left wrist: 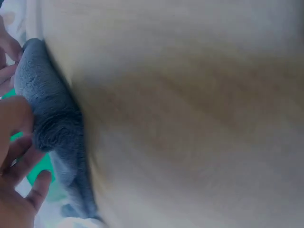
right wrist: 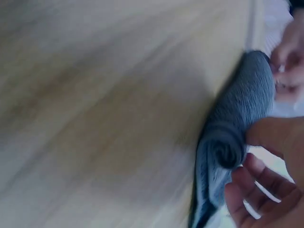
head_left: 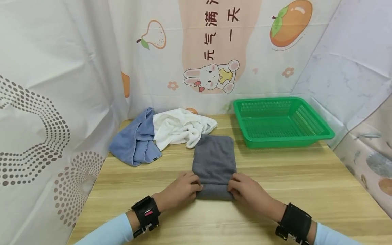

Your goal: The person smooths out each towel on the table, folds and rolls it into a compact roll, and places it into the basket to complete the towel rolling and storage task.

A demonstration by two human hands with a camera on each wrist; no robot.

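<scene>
The grey towel (head_left: 214, 156) lay on the desk (head_left: 284, 177) directly in front of the person, its flat strip pointing away and its near end wound into a short roll (head_left: 214, 192). The left hand (head_left: 182, 189) gripped the left end of the roll; the right hand (head_left: 249, 190) gripped the right end. In the right wrist view the thumb rested on the roll and the fingers lay beyond it, beside the exposed coil (right wrist: 228, 151). This paired hold probably served to distribute pressure evenly, so that the coil remained tight and its ends aligned. The flat strip presumably lay straight for the same reason.

The blue towel (head_left: 134, 143) and the white towel (head_left: 177, 126) lay loosely bunched against each other at the far left, outside the area between the hands. The green basket (head_left: 291, 139) stood upright at the far right, apart from the towels, apparently positioned to leave working room.
</scene>
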